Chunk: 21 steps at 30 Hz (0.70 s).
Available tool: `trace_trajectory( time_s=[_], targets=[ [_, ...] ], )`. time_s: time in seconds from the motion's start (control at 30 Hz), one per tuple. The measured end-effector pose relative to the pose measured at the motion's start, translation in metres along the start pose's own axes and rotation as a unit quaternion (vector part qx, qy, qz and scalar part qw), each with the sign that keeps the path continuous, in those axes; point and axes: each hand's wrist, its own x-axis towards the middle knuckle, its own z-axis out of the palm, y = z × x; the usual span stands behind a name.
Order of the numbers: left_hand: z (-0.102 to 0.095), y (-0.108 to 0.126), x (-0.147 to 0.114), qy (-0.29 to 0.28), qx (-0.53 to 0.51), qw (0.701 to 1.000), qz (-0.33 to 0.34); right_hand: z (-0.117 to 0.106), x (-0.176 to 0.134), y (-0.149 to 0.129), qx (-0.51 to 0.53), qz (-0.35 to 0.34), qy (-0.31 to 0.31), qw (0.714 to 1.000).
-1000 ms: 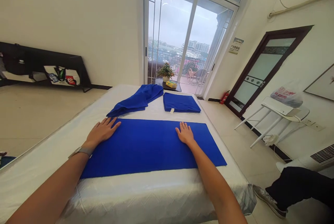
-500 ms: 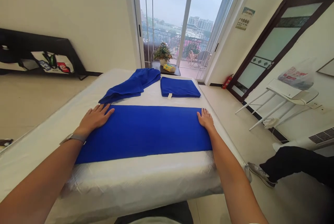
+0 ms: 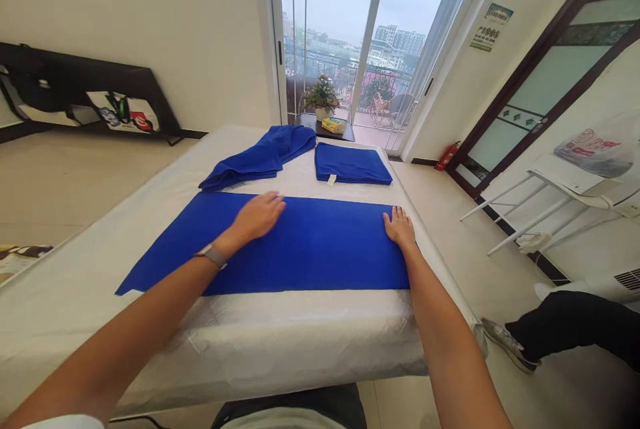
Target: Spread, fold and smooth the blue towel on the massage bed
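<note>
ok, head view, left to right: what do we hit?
Tote bag, rumpled cloth, folded cloth, right hand, extinguisher, wall sign, plastic bag. Left out for overlap: left hand, flat cloth.

Both arms point(image 3: 445, 329) extend over the blue cloth point(image 3: 325, 249), left hand point(image 3: 259, 215) near its far edge, right hand point(image 3: 400, 227) flat at its right end.

Cloth point(image 3: 320, 242): plain deep blue, long four-sided panel
Surface: spread flat, nearly smooth
Long edges: running 9 to 3 o'clock
Near-left corner: pointing 8 o'clock
Spot: on mattress point(image 3: 300, 335), off view centre toward 7 o'clock
</note>
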Motion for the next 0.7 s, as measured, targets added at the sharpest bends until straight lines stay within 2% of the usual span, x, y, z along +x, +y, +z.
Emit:
trace_trajectory(
  time_s=[0.07, 0.13, 0.2, 0.27, 0.4, 0.57, 0.7],
  targets=[
    [0.015, 0.034, 0.012, -0.025, -0.035, 0.999, 0.021, -0.001, 0.000, 0.000, -0.001, 0.000, 0.002, 1.000],
    [0.029, 0.059, 0.016, -0.055, -0.062, 0.997, 0.014, -0.001, -0.001, 0.000, -0.004, -0.002, 0.006, 1.000],
    [0.038, 0.072, 0.012, -0.075, -0.074, 0.994, -0.005, -0.002, -0.001, 0.000, -0.006, -0.003, 0.006, 1.000],
    [0.041, 0.071, 0.001, -0.084, -0.075, 0.993, -0.022, -0.002, -0.001, 0.000, -0.007, -0.004, 0.005, 1.000],
    [0.030, 0.037, -0.028, -0.107, -0.053, 0.991, -0.055, -0.003, -0.001, 0.000, -0.009, -0.007, 0.007, 1.000],
    [0.008, -0.042, -0.081, -0.120, -0.005, 0.980, -0.156, -0.003, -0.002, -0.002, -0.009, -0.004, 0.003, 1.000],
    [-0.001, -0.099, -0.120, -0.098, 0.028, 0.964, -0.245, -0.005, -0.005, -0.006, -0.021, 0.004, 0.007, 1.000]
  ],
)
